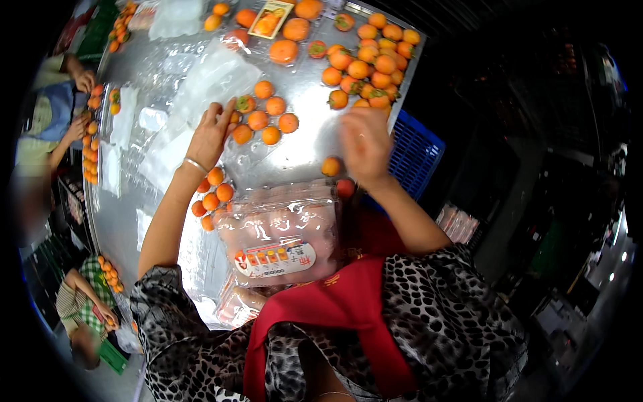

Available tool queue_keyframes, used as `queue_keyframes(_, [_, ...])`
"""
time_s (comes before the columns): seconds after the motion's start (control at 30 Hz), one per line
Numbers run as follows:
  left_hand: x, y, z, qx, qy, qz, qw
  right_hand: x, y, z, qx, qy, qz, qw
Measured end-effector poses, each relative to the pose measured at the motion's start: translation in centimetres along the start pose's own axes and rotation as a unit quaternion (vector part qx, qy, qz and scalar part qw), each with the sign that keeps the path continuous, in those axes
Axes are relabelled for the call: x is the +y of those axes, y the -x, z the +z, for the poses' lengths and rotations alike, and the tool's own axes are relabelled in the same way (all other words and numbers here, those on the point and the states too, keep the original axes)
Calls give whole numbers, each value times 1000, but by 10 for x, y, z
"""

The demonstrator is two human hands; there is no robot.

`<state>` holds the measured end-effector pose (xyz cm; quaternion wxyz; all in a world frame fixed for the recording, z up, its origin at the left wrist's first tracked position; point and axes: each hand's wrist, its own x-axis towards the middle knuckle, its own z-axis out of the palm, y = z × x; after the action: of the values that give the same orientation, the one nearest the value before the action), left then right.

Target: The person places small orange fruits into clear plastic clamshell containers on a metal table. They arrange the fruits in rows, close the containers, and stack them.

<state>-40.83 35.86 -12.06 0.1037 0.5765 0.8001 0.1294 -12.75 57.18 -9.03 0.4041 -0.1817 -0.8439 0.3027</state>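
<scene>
Orange persimmons (257, 120) sit in a clear plastic tray in the middle of the metal table (306, 151). At the tray's left edge rests my left hand (211, 133), its fingers touching the persimmons or the tray. My right hand (365, 143), blurred, is over the table's right edge, just below a heap of persimmons (377, 65); whether it holds one is not clear. A single persimmon (330, 166) lies to its left. Closer to my body stands a stack of clear plastic clamshell packs (281, 236) with a printed label, beside another group of persimmons (216, 193).
A blue plastic crate (414, 153) stands beyond the table's right edge. Clear empty trays (211, 75) lie at the upper left, near a pack of larger persimmons (295, 30). Two co-workers (55, 113) handle fruit along the far left side. A green crate (113, 358) is at the lower left.
</scene>
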Motion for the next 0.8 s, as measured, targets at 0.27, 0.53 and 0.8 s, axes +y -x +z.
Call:
queue_keyframes(0.27, [49,-18,-39,12,99,5,995,239,162,-56,-128,241,378,885])
queue_keyframes(0.53, [145,-63,-12,-285,92,331,895,282,201,-8,-219,235,406,856])
queue_keyframes(0.8, [143,-72,68,-274,14,476,835,121,125,-85,45,-175,433,883])
